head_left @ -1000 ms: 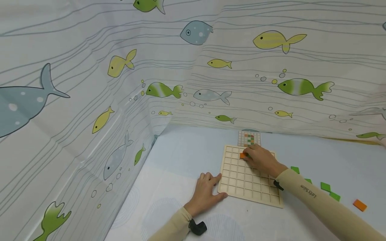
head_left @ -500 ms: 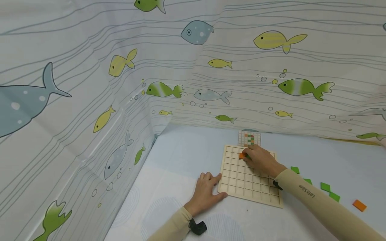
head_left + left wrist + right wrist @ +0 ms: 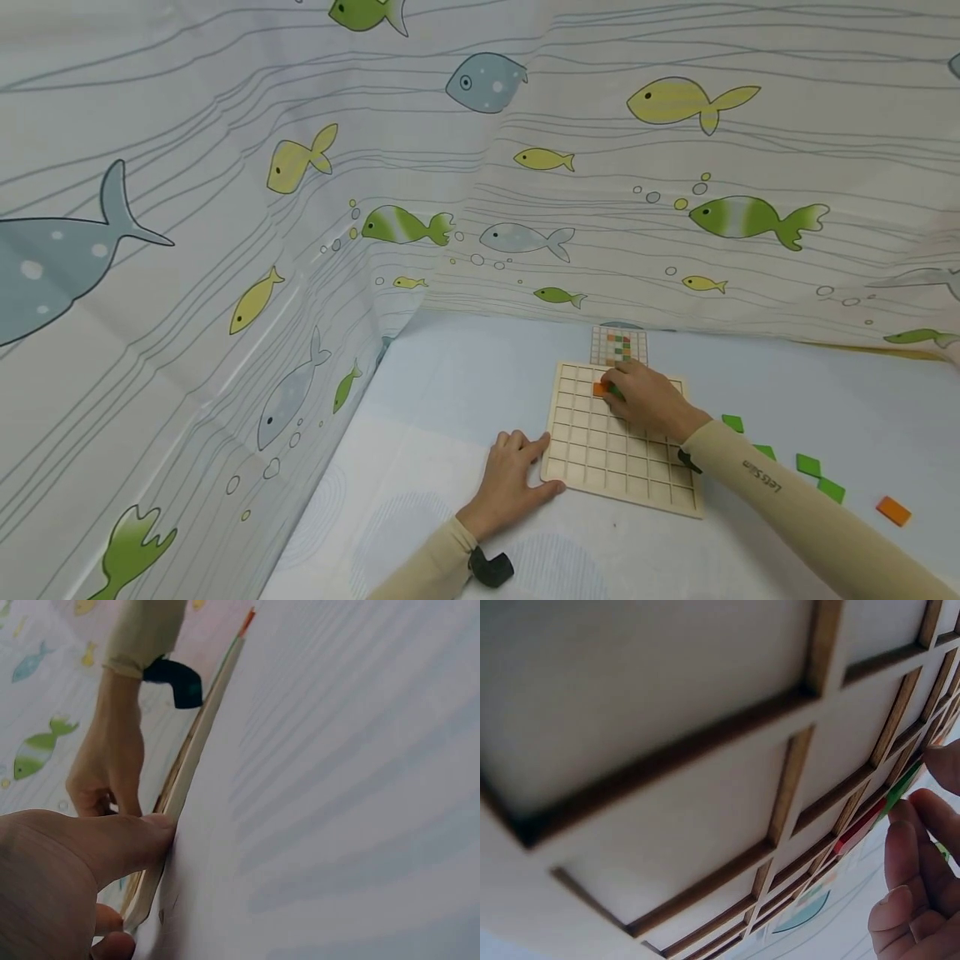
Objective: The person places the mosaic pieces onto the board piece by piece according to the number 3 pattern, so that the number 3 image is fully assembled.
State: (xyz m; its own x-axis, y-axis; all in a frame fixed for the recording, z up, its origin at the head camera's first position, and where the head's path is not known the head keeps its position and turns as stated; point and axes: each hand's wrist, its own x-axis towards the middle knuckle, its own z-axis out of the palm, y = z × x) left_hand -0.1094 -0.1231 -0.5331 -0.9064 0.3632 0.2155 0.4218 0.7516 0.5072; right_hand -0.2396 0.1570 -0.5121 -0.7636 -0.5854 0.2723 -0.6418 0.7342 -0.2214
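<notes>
A square wooden grid board [image 3: 600, 442] lies on the table. My left hand [image 3: 510, 483] is at its near left corner, thumb on the front edge and index finger on the left edge; the thumb [image 3: 139, 836] shows against the board's side in the left wrist view. Over a far row, my right hand [image 3: 648, 400] pinches a green tile [image 3: 901, 791] between thumb and fingers. An orange tile [image 3: 599, 389] sits left of those fingers. The right wrist view shows a red tile [image 3: 859, 829] in the grid beside the green one; from the head it is hidden behind the hand.
A pattern card [image 3: 619, 343] with coloured squares lies just beyond the board. Several green tiles [image 3: 807, 465] and one loose orange tile [image 3: 893, 511] lie to the right, near the right forearm. A fish-print cloth [image 3: 420, 150] hangs at the left and back.
Slightly more of the green tile shows at the right fingers, which have barely moved. The left hand and the board have stayed in place.
</notes>
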